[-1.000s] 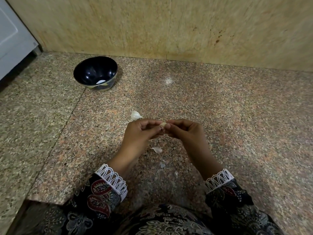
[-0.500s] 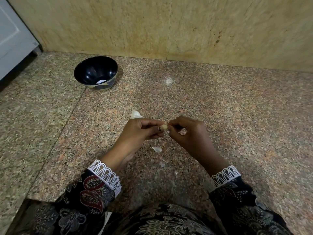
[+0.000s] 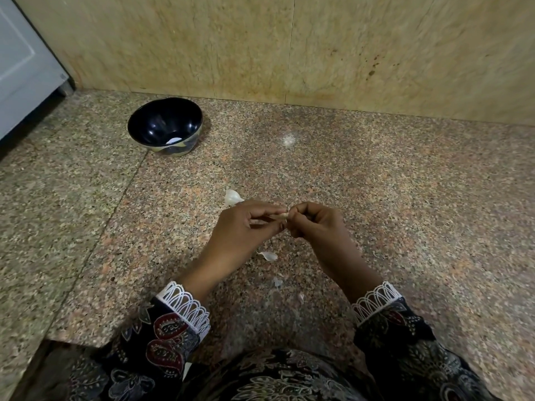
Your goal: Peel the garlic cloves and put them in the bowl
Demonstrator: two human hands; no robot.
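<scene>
My left hand [image 3: 243, 227] and my right hand [image 3: 315, 224] meet above the granite counter, both pinching one small garlic clove [image 3: 282, 216] between their fingertips. Only the clove's pale tip shows between the fingers. A whole white garlic clove [image 3: 231, 196] lies on the counter just behind my left hand. The dark blue bowl [image 3: 139, 123] stands at the back left near the wall, with something small and white at its bottom.
Loose bits of garlic skin [image 3: 267, 255] lie on the counter [image 3: 405, 198] below my hands, with smaller flakes [image 3: 278, 282] nearer to me. A beige stone wall [image 3: 289, 44] closes the back. A white cabinet door [image 3: 20, 62] stands at the far left.
My hands stay together on the clove. The right hand's fingers have shifted their pinch on its tip and both hands drifted slightly; the clove shows less than before.
</scene>
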